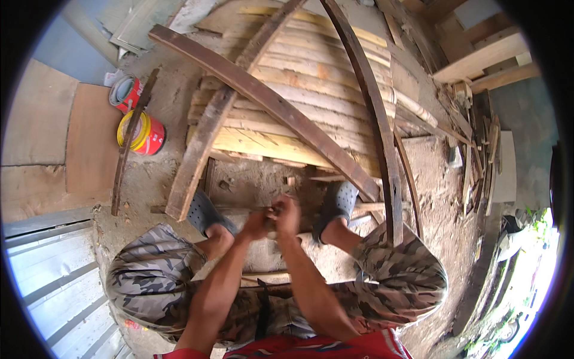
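Observation:
My left hand (256,226) and my right hand (287,214) meet between my feet, low in front of my lap. Fingers of both are curled around something small that is blurred and mostly hidden, so I cannot tell its kind. Just beyond them lies a stack of pale wooden planks (299,90). Across the stack a long brown beam (269,102) crosses over a second, weathered beam (200,149). A third, dark beam (368,90) runs along the right side, its near end by my right knee.
A red bucket with a yellow rim (156,136) and a smaller red can (136,90) stand at the left, a narrow dark strip of wood (122,161) leaning across the bucket. My grey clogs (206,212) flank the hands. Scrap wood (469,131) lies along the right wall.

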Motion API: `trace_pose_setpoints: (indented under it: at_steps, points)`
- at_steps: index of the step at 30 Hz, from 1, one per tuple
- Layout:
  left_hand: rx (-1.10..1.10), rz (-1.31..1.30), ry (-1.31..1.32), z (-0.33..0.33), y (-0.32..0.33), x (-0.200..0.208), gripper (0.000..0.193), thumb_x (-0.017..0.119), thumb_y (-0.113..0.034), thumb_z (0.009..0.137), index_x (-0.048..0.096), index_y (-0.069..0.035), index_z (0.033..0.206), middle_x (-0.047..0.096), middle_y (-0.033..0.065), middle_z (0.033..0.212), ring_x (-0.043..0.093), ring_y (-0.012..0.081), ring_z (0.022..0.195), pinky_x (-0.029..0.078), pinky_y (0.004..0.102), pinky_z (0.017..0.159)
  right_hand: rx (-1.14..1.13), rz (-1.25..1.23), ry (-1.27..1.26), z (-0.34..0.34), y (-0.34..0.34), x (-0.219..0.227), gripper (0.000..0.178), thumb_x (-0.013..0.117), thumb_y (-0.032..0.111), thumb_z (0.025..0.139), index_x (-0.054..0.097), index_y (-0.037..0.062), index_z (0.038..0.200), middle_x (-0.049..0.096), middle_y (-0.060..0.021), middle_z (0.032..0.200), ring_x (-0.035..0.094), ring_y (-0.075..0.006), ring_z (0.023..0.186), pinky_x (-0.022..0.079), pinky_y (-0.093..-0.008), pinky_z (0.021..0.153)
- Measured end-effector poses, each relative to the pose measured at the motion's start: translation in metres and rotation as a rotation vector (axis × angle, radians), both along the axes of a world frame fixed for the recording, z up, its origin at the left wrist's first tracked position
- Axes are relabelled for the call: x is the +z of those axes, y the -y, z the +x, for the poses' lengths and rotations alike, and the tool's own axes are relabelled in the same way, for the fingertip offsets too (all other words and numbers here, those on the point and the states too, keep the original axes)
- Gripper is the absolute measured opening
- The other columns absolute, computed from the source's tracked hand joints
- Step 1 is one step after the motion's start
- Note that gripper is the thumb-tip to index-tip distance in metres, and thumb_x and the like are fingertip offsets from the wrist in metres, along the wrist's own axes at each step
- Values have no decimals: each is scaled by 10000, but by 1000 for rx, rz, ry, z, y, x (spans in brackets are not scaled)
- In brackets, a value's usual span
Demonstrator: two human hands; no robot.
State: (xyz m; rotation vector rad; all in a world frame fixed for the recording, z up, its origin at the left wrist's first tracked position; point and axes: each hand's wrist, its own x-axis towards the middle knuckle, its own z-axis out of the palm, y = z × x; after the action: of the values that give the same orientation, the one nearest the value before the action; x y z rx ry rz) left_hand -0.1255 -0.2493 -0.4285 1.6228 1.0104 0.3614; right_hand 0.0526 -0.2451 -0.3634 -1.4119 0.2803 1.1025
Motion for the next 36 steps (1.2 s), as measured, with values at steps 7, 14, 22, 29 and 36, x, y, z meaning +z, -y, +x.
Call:
trace_pose_setpoints:
  at_steps: [7,14,22,29,36]
  points:
    - [7,-238,62,-9,-19,15,129,668,-83,829,657,-32,947,694,85,971,641,188,914,494,315,836,-27,231,85,57,15,-15,206,495,358,957,539,168,892,558,-27,755,512,-137,642,454,-312,541]
    - [230,-992,884,-17,-9,-40,87,596,28,873,604,-8,952,671,112,1021,617,147,918,468,294,890,209,284,389,-6,-5,-27,206,500,336,931,560,148,872,544,-21,760,505,-117,650,422,-321,538]
    - [-71,-138,245,-14,-39,25,154,695,-119,876,610,0,926,690,98,989,621,164,979,437,372,1021,225,201,176,-49,0,-24,225,490,297,945,549,96,861,523,-25,765,453,-123,627,429,-311,574]
    - [404,-615,396,-68,2,-81,168,724,-81,847,636,-20,978,700,123,1078,603,191,1130,384,360,1094,310,210,173,-79,-2,-16,166,427,129,941,557,67,858,553,-25,780,488,-161,657,417,-312,578]
    - [-36,-24,224,-23,-26,-7,158,717,-63,859,572,-9,889,684,143,1167,570,173,1189,372,355,1111,230,27,1067,-6,1,-54,235,410,178,979,573,20,1041,603,-152,1001,590,-267,905,481,-400,743]
